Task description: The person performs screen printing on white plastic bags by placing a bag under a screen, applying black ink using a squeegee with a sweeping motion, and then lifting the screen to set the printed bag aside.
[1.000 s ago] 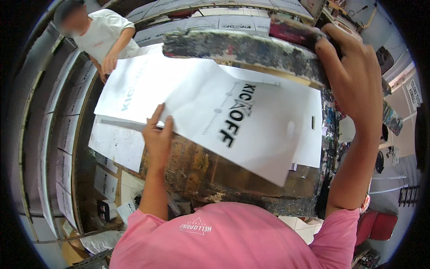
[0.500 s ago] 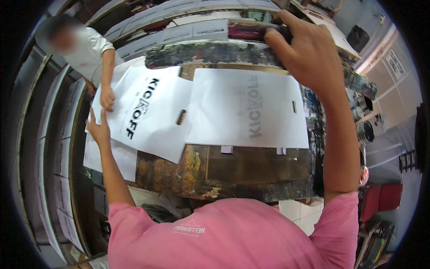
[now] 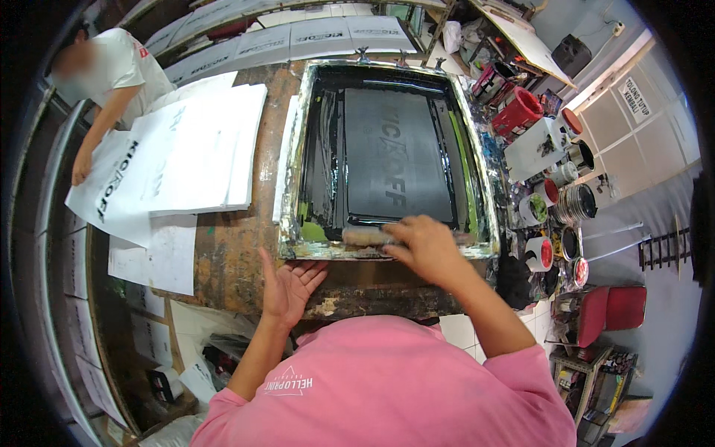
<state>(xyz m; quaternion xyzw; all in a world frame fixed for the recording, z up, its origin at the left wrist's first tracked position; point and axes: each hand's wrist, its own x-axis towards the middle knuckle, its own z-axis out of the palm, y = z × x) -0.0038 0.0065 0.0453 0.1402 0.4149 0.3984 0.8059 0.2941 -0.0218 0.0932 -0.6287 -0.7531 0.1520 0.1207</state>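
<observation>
A screen-printing frame (image 3: 335, 252) lies flat on the table, its grey mesh (image 3: 395, 160) bordered by wet black ink, with dark lettering showing in it. At its near end, my right hand (image 3: 424, 246) is closed on a squeegee (image 3: 363, 236) with a pale wooden handle. My left hand (image 3: 294, 289) is open, palm up and fingers spread, at the near left corner of the frame; it holds nothing. White bags (image 3: 205, 156) with black print lie stacked to the left of the frame. A co-worker's hand (image 3: 82, 165) is on a printed white bag (image 3: 112, 190) there.
The stained wooden table (image 3: 231, 257) carries the frame. Ink pots and a red bucket (image 3: 518, 112) crowd its right side. Racks of printed white bags (image 3: 290, 41) stand at the back and left. A red chair (image 3: 599, 313) is at the right.
The screen frame is now down over the table. My right hand has come from the far edge to the squeegee. My left hand has let go of the printed bag, now farther left with the co-worker.
</observation>
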